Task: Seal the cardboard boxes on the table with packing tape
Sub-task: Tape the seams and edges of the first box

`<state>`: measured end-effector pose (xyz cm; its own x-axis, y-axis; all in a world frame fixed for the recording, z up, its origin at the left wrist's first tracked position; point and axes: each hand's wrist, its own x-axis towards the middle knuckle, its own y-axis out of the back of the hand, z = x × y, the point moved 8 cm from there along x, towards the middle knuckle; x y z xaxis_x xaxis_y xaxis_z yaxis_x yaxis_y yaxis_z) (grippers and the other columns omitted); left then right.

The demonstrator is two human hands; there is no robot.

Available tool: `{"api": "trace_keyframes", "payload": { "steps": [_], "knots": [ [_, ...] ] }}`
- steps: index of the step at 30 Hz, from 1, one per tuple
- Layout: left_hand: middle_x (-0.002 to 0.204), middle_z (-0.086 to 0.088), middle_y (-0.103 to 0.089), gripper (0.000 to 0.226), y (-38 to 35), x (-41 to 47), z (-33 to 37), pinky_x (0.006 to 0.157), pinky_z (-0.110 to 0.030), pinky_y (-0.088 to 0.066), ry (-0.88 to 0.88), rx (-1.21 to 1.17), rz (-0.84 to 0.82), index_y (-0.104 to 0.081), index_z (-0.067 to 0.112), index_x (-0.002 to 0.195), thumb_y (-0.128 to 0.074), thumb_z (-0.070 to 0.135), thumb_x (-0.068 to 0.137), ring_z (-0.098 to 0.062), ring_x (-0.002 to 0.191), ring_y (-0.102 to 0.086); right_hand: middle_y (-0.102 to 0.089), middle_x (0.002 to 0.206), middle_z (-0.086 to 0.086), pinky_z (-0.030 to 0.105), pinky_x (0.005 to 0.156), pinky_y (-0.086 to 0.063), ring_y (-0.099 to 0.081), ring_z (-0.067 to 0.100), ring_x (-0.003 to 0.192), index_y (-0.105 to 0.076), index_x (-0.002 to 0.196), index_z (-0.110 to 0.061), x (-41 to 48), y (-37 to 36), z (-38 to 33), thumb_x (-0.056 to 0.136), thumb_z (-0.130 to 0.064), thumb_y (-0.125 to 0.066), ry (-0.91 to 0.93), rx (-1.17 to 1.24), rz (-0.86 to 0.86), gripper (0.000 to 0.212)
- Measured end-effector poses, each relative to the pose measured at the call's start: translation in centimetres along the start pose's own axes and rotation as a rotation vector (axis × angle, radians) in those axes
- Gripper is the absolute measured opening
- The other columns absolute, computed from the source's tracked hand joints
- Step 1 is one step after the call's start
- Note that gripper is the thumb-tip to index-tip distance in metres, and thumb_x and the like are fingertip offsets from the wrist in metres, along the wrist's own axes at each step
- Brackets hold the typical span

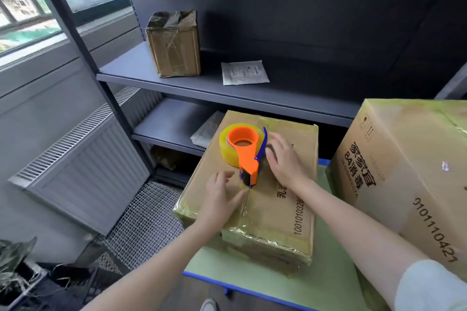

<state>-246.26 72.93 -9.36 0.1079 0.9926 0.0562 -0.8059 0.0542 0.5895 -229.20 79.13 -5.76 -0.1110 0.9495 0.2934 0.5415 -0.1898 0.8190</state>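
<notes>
A cardboard box point(285, 212) wrapped in shiny clear tape lies on the green table point(326, 283). An orange tape dispenser point(246, 156) with a clear roll rests on the box's top, its blade end at the centre seam. My left hand point(219, 199) lies flat on the box just left of the seam, fingertips on the tape strip below the dispenser. My right hand point(285, 159) is spread on the box top right beside the dispenser, fingers touching or nearly touching its blue side, not wrapped around it. A bigger taped box point(404, 171) stands to the right.
Behind the table is a dark metal shelf unit point(202, 86) holding a small taped box point(174, 45) and a white paper packet point(244, 72). A radiator point(83, 166) and floor grating are at the left. The table's blue edge point(252, 293) is close to me.
</notes>
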Motion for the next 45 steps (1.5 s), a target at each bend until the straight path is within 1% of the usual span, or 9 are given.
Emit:
{"api": "trace_keyframes", "payload": {
  "steps": [8, 14, 18, 24, 34, 36, 39, 42, 45],
  "knots": [
    [0.08, 0.001, -0.066, 0.02, -0.4, 2.8, -1.5, 0.072, -0.022, -0.051, 0.114, -0.359, 0.073, -0.06, 0.02, 0.081, -0.072, 0.004, 0.079, -0.016, 0.076, -0.062, -0.06, 0.128, 0.001, 0.03, 0.116, -0.008, -0.032, 0.02, 0.138, -0.067, 0.115, -0.012, 2.5, -2.5, -2.5, 0.089, -0.066, -0.001, 0.211, -0.002, -0.141, 0.089],
    [0.08, 0.006, -0.071, 0.024, 0.7, 2.5, -0.8, 0.073, -0.02, -0.05, -0.053, -0.275, 0.098, -0.063, 0.025, 0.075, -0.063, 0.003, 0.085, -0.004, 0.076, -0.065, -0.071, 0.086, 0.011, 0.036, 0.114, -0.019, -0.06, 0.027, 0.112, -0.069, 0.075, -0.003, 3.0, -2.2, -3.1, 0.099, -0.04, -0.024, 0.314, 0.008, 0.098, 0.063],
    [0.077, 0.01, -0.066, 0.011, 2.1, 2.2, 0.4, 0.074, -0.025, -0.048, -0.217, -0.124, 0.043, -0.06, 0.02, 0.076, -0.056, 0.021, 0.086, -0.007, 0.078, -0.062, -0.055, 0.053, 0.006, 0.042, 0.094, -0.045, -0.056, 0.026, 0.057, -0.054, 0.054, -0.007, 2.5, -1.7, -4.5, 0.101, -0.033, -0.019, 0.328, 0.005, 0.216, 0.064],
    [0.067, 0.006, -0.065, 0.018, 8.0, 4.3, 4.1, 0.064, -0.024, -0.046, -0.076, -0.137, 0.063, -0.059, 0.015, 0.068, -0.062, 0.008, 0.084, -0.008, 0.064, -0.063, -0.048, 0.052, 0.005, 0.034, 0.063, -0.033, -0.048, 0.028, 0.059, -0.044, 0.049, -0.012, 4.9, 0.8, -6.4, 0.083, -0.068, -0.005, -0.086, 0.094, -0.076, 0.077],
    [0.061, -0.002, -0.065, 0.011, 7.5, 6.2, 5.6, 0.041, -0.014, -0.029, 0.388, -0.357, -0.417, -0.061, 0.005, 0.081, -0.053, 0.007, 0.088, -0.008, 0.051, -0.061, -0.051, 0.073, -0.001, 0.031, 0.07, -0.033, -0.047, 0.017, 0.069, -0.047, 0.074, -0.02, 2.9, 2.6, -6.1, 0.087, -0.072, -0.014, -0.378, 0.146, -0.631, 0.063],
    [0.053, -0.001, -0.059, 0.017, 6.9, 6.1, 4.5, 0.036, -0.013, -0.024, 0.397, -0.347, -0.408, -0.057, 0.005, 0.073, -0.05, 0.003, 0.088, -0.006, 0.042, -0.053, -0.055, 0.085, -0.002, 0.03, 0.072, -0.04, -0.054, 0.019, 0.08, -0.052, 0.092, -0.022, 1.9, 2.3, -5.4, 0.082, -0.074, -0.04, -0.284, 0.171, -0.592, 0.054],
    [0.045, 0.003, -0.052, 0.023, 7.3, 6.1, 3.6, 0.039, -0.015, -0.023, 0.392, -0.323, -0.353, -0.054, 0.006, 0.067, -0.049, 0.002, 0.088, -0.005, 0.038, -0.045, -0.054, 0.112, -0.008, 0.035, 0.087, -0.049, -0.055, 0.015, 0.1, -0.038, 0.132, -0.036, 0.2, 3.6, -5.6, 0.056, -0.077, -0.066, -0.095, 0.039, -0.507, 0.09],
    [0.044, 0.006, -0.054, 0.021, 8.0, 6.0, 3.1, 0.044, -0.016, -0.027, 0.382, -0.288, -0.329, -0.058, 0.006, 0.071, -0.051, 0.006, 0.091, -0.003, 0.038, -0.049, -0.048, 0.118, -0.005, 0.033, 0.086, -0.045, -0.048, 0.013, 0.104, -0.008, 0.149, -0.035, -1.7, 2.9, -6.9, 0.066, -0.066, -0.07, 0.106, -0.222, -0.497, 0.108],
    [0.05, 0.003, -0.06, 0.022, 8.3, 5.7, 2.8, 0.044, -0.014, -0.033, 0.376, -0.213, -0.313, -0.058, 0.005, 0.075, -0.054, 0.014, 0.094, -0.002, 0.043, -0.055, -0.049, 0.113, 0.0, 0.036, 0.081, -0.048, -0.052, 0.021, 0.102, -0.008, 0.149, -0.036, -1.7, 2.1, -6.9, 0.078, -0.042, -0.067, 0.141, -0.25, -0.429, 0.092]
  ]
}}
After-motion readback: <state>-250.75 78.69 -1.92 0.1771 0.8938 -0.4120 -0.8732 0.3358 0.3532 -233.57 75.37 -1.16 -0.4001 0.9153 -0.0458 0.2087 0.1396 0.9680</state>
